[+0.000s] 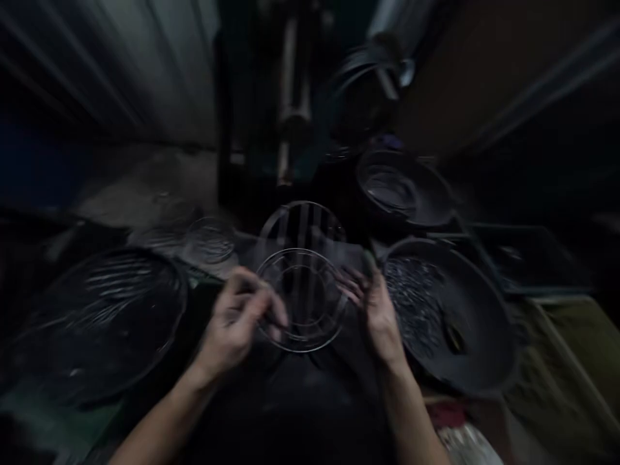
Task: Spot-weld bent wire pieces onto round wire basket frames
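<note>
A round wire frame (300, 342), with concentric rings and a larger wire hoop (305, 204) behind it, is in the middle in front of me. My left hand (239, 320) is at its left side, blurred, with curled fingers and the thumb pinched in over the rim. My right hand (375, 300) is at the right rim, its fingers stretched out and apart, the fingertips overlapping the wire. Whether those fingertips press on it, I cannot tell. Behind the frame, a machine's upright rod (285, 123) points down.
On the right, a wide dark pan (477, 323) contains many small metal pieces, with another pan (431, 187) behind it. To the left is a large dark tray (140, 349) holding wire parts. Wire rings (210, 242) lie beyond it. A framed box (537, 255) stands far right.
</note>
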Motion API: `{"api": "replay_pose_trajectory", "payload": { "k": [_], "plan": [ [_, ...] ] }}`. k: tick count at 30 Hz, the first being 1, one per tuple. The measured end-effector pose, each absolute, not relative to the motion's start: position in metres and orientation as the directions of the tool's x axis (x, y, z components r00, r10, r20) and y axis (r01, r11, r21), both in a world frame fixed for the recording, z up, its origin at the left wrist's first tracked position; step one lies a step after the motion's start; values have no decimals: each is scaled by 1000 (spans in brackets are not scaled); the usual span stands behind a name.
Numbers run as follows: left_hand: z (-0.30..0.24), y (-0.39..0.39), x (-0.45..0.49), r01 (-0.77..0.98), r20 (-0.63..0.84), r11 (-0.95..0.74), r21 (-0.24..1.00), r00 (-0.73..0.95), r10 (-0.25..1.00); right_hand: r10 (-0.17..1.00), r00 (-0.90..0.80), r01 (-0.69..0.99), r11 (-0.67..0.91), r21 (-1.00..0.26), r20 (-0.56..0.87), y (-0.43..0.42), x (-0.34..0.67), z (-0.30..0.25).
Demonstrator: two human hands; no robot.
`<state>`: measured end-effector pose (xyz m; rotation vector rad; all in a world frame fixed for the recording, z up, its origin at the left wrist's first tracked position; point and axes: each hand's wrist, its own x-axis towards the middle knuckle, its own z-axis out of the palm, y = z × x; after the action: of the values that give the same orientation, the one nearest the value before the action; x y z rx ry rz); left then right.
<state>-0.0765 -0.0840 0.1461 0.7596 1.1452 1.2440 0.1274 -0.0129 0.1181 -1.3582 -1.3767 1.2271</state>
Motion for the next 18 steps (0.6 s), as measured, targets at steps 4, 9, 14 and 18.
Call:
{"api": "replay_pose_trajectory", "payload": {
  "k": [4,9,14,18],
  "plan": [
    [133,-93,-78,-413,-253,229,881,-4,967,978,165,273,-170,-947,-128,-11,124,112],
    [98,-70,-99,-150,-259,234,961,-180,949,987,148,533,-26,-845,63,-4,124,97],
    [79,-38,-115,451,-76,165,877,-209,975,996,20,723,46,-689,87,6,124,79],
    [65,-23,-111,625,-51,132,769,-145,988,997,-1,807,46,-589,76,0,131,65]
  ]
}}
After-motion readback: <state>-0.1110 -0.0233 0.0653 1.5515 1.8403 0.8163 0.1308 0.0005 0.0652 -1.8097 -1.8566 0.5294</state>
